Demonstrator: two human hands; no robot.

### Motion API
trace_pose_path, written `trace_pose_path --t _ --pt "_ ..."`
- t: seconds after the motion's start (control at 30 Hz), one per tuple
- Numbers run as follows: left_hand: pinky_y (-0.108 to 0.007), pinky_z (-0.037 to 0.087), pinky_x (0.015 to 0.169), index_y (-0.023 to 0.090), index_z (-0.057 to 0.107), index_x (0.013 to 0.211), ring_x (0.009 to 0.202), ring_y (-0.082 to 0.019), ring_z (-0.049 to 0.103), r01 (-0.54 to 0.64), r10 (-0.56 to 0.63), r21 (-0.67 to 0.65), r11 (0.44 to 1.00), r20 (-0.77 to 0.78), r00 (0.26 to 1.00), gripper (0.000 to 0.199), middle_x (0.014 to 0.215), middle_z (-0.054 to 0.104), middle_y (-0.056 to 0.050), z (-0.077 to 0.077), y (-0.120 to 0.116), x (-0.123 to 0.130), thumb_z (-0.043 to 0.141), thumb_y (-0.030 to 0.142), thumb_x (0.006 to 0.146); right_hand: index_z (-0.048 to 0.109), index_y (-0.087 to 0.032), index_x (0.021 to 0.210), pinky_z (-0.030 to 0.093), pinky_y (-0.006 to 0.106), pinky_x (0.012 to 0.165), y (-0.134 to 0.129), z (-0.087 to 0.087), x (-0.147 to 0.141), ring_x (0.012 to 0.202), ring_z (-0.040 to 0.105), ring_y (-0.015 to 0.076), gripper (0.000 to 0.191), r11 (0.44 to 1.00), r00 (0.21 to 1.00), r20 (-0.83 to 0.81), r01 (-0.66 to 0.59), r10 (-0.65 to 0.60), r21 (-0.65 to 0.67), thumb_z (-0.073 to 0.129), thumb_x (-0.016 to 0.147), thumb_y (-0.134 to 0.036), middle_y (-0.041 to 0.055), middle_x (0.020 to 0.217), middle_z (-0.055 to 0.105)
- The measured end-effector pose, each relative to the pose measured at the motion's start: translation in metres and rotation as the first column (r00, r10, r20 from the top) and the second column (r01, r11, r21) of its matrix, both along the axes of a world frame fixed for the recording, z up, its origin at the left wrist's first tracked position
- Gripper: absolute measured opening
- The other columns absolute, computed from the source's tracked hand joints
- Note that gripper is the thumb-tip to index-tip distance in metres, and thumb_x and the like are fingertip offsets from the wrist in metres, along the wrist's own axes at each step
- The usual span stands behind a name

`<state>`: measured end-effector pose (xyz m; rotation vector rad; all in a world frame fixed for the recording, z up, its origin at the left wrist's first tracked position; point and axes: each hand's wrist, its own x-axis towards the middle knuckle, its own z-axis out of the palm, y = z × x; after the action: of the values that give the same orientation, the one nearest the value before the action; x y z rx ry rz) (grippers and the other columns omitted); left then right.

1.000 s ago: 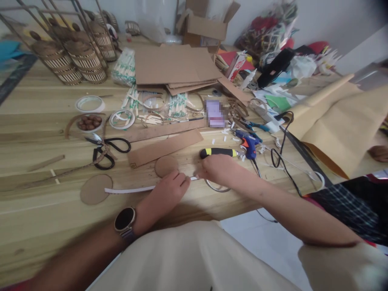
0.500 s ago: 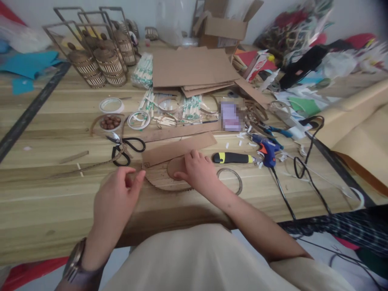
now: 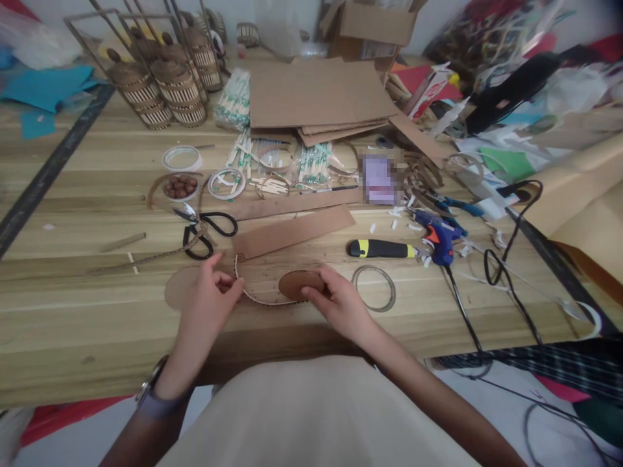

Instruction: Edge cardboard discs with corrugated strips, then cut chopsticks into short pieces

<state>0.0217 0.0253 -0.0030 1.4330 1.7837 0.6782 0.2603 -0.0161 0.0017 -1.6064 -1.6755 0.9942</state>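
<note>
My right hand (image 3: 341,301) pinches the edge of a brown cardboard disc (image 3: 294,286), thumb near me and fingers at the far side. The disc is tilted up above the table. Below it runs a thin curved strip (image 3: 260,301) with a dark notched edge. My left hand (image 3: 209,292) is at the strip's left end, fingers loosely bent and apart, with nothing visible in it. Whether its thumb touches the strip, I cannot tell. A second, paler disc (image 3: 181,288) lies on the table, partly behind that hand. A flat cardboard strip (image 3: 294,231) lies beyond both hands.
Black-handled scissors (image 3: 197,233) lie left of centre, near a bowl of brown beads (image 3: 181,187). To the right are a yellow-black cutter (image 3: 382,248), a ring (image 3: 374,288) and a blue glue gun (image 3: 440,237) with its cable. Cardboard sheets (image 3: 321,97) and bamboo lanterns (image 3: 178,87) stand behind.
My right hand has lifted the cardboard disc off the table and tilted it. My left hand has shifted right, and the paler disc now shows beside it.
</note>
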Motion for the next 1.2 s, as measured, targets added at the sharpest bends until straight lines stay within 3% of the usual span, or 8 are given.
trace_pose_path --t 0.07,0.2,0.4,0.57,0.77,0.93,1.2 --pt "-0.031 0.051 0.058 0.014 0.050 0.130 0.057 -0.018 0.064 -0.014 0.013 0.008 1.000 0.045 0.999 0.062 0.068 0.066 0.003 0.005 -0.006 0.003 0.063 0.044 0.077 0.061 -0.021 0.099 0.043 0.027 0.067 -0.007 -0.004 -0.001 0.079 0.057 0.0170 0.014 1.000 1.000 -0.024 0.019 -0.018 0.021 0.056 0.088 -0.028 0.0029 0.090 0.063" --pt "-0.032 0.055 0.068 0.017 0.065 0.106 0.067 -0.019 0.068 -0.022 0.019 0.029 0.999 0.095 0.995 0.043 0.081 0.072 -0.003 0.012 -0.018 0.005 0.059 0.050 0.080 0.061 -0.022 0.096 0.045 0.027 0.068 -0.013 -0.006 -0.001 0.079 0.059 0.0172 0.012 0.999 0.999 -0.025 0.029 -0.028 0.043 0.054 0.090 -0.030 0.0030 0.089 0.063" --pt "-0.032 0.057 0.072 0.020 0.065 0.100 0.081 -0.022 0.072 0.023 -0.032 0.053 0.998 0.185 0.982 0.035 0.089 0.076 -0.005 0.008 -0.036 -0.007 0.062 0.051 0.083 0.060 -0.022 0.099 0.048 0.030 0.075 -0.012 -0.008 0.003 0.084 0.062 0.0194 0.012 0.987 1.000 -0.022 0.022 -0.019 0.156 0.053 0.092 -0.028 0.0049 0.090 0.065" --pt "-0.034 0.058 0.077 0.022 0.067 0.096 0.085 -0.022 0.072 0.095 -0.102 0.070 0.993 0.114 0.988 0.029 0.104 0.077 -0.007 0.012 -0.041 -0.011 0.062 0.047 0.084 0.060 -0.022 0.099 0.049 0.030 0.078 -0.009 -0.005 0.003 0.087 0.063 0.0192 0.012 0.991 1.000 0.022 -0.011 0.008 0.132 0.052 0.093 -0.028 0.0053 0.093 0.067" --pt "-0.033 0.058 0.075 0.023 0.070 0.095 0.079 -0.020 0.072 0.123 -0.129 0.076 0.989 0.067 0.989 0.026 0.093 0.078 -0.003 0.015 -0.041 -0.009 0.061 0.044 0.084 0.061 -0.022 0.103 0.050 0.029 0.081 -0.004 -0.002 0.001 0.093 0.066 0.0184 0.014 0.984 0.986 0.078 -0.154 0.147 0.086 0.049 0.095 -0.024 0.0061 0.100 0.070" --pt "-0.031 0.059 0.076 0.025 0.070 0.097 0.079 -0.019 0.072 0.178 -0.181 0.106 0.978 0.022 0.983 0.021 0.091 0.077 -0.001 0.015 -0.042 -0.010 0.062 0.041 0.087 0.061 -0.020 0.105 0.050 0.029 0.080 -0.002 0.000 0.000 0.093 0.066 0.0179 0.017 0.975 0.975 0.109 -0.201 0.191 0.090 0.047 0.097 -0.021 0.0069 0.101 0.070" --pt "-0.030 0.060 0.072 0.025 0.069 0.098 0.078 -0.018 0.074 0.303 -0.299 0.244 0.921 -0.056 0.953 0.017 0.093 0.077 0.000 0.034 -0.035 0.004 0.059 0.036 0.090 0.061 -0.018 0.102 0.050 0.029 0.079 0.002 0.005 -0.003 0.093 0.064 0.0190 0.018 0.940 0.946 0.158 -0.306 0.282 0.153 0.045 0.098 -0.017 0.0082 0.097 0.068"
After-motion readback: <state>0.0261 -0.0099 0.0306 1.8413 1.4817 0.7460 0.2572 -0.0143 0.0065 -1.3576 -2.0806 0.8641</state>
